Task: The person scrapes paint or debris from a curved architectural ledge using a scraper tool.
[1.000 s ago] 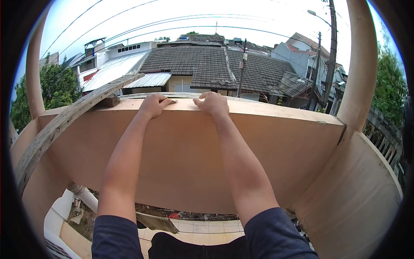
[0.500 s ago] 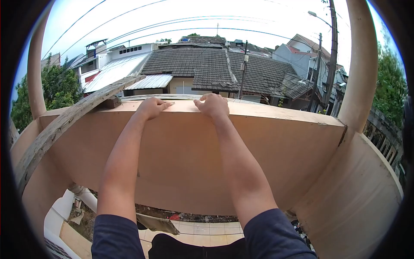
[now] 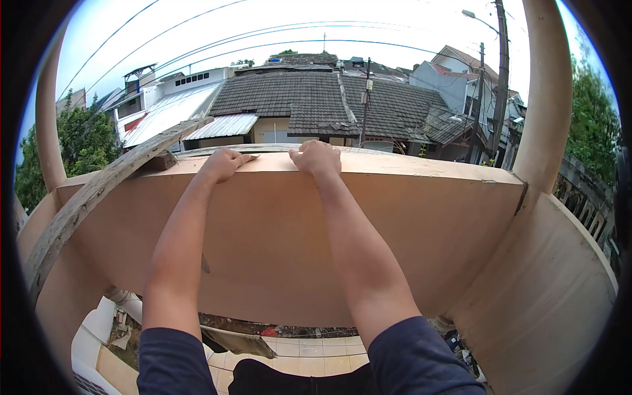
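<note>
Both hands are at the top of a peach-coloured wall (image 3: 408, 166). My left hand (image 3: 225, 164) rests there with its fingers drawn together; a small, thin, dark piece (image 3: 253, 157) shows at its fingertips. To its right, my right hand (image 3: 317, 158) is at the same edge, fingers curled and pressed together, and whatever may be in them is hidden. A gap separates the two hands. Behind them, a pale curved strip (image 3: 263, 146) runs along the far side of the wall top.
A weathered wooden plank (image 3: 105, 181) slants from the lower left onto the wall top, near a brown block (image 3: 160, 161). Round columns (image 3: 544, 99) stand at both ends. Tiled roofs (image 3: 276, 92) and utility poles lie beyond. Tiled floor (image 3: 316, 355) shows below the wall.
The view has shifted slightly, and both hands appear a little further left. The dark piece at my left fingertips shows more clearly.
</note>
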### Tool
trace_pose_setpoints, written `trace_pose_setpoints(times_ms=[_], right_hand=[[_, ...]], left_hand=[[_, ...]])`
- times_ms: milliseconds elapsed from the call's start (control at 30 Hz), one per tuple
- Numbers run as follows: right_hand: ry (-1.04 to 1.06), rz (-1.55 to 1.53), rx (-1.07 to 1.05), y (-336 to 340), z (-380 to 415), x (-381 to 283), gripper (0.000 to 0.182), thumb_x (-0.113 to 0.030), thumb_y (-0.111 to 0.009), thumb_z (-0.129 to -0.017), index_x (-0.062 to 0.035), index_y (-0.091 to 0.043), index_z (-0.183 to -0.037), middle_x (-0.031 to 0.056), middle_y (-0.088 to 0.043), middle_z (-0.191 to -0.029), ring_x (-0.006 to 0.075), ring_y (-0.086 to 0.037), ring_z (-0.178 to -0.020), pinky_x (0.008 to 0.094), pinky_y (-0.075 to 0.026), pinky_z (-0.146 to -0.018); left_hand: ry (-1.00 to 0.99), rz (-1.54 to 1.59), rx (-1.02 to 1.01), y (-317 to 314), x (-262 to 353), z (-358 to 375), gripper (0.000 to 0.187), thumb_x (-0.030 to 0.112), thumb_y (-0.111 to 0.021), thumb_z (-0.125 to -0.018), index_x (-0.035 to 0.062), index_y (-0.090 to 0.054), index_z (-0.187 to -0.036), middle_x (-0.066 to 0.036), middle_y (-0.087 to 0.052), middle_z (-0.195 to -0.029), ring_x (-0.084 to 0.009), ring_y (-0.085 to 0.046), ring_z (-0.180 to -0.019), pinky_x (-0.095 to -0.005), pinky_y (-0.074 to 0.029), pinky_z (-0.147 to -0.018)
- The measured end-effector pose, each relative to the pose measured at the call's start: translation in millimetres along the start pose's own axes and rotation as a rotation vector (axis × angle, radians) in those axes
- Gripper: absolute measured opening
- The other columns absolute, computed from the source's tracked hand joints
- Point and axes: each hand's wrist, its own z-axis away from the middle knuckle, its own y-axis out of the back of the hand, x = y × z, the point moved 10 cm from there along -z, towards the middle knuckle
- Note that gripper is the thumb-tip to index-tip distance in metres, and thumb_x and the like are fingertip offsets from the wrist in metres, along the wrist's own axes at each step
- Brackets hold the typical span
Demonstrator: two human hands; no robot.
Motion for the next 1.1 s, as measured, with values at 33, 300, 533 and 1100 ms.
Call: trace_pose_setpoints(times_ms=[33,300,533,1100], right_hand=[[-0.012,0.015,-0.041,-4,-1,0,0.054,-0.058,-0.062,-0.103,-0.0176,-0.076,-0.136,0.0074,-0.074,-0.137,0.0252,-0.062,-0.138,0.0457,-0.041,-0.119],[-0.012,-0.019,-0.088,-21,-19,9,0.052,-0.054,-0.055,-0.108,-0.0148,-0.076,-0.136,0.0098,-0.071,-0.144,0.0287,-0.063,-0.139,0.0552,-0.031,-0.129],[0.034,-0.05,0.018,-10,-14,2,0.057,-0.056,-0.047,-0.111,-0.0133,-0.078,-0.131,0.0102,-0.074,-0.138,0.0289,-0.06,-0.14,0.0573,-0.028,-0.131],[0.355,0.428,0.267,-1,37,11,0.075,-0.074,-0.034,-0.108,-0.0203,-0.068,-0.148,0.0093,-0.063,-0.155,0.0365,-0.04,-0.159,0.0677,-0.008,-0.132]], left_hand=[[0.088,0.003,-0.057,-3,-7,0,0.039,0.046,-0.067,-0.107,0.0169,-0.081,-0.129,-0.014,-0.083,-0.108,-0.0247,-0.076,-0.098,-0.0388,-0.057,-0.092],[0.0,-0.02,-0.075,-16,39,14,0.035,0.041,-0.066,-0.109,0.0159,-0.081,-0.129,-0.013,-0.083,-0.111,-0.0212,-0.075,-0.1,-0.0388,-0.056,-0.092],[-0.075,-0.162,-0.002,-16,53,1,0.035,0.04,-0.066,-0.108,0.0141,-0.082,-0.125,-0.013,-0.082,-0.104,-0.0251,-0.075,-0.094,-0.0392,-0.055,-0.087],[-0.015,-0.101,0.132,-21,57,14,0.044,0.059,-0.06,-0.105,0.0283,-0.081,-0.129,-0.009,-0.082,-0.118,-0.0318,-0.076,-0.112,-0.0435,-0.057,-0.099]])
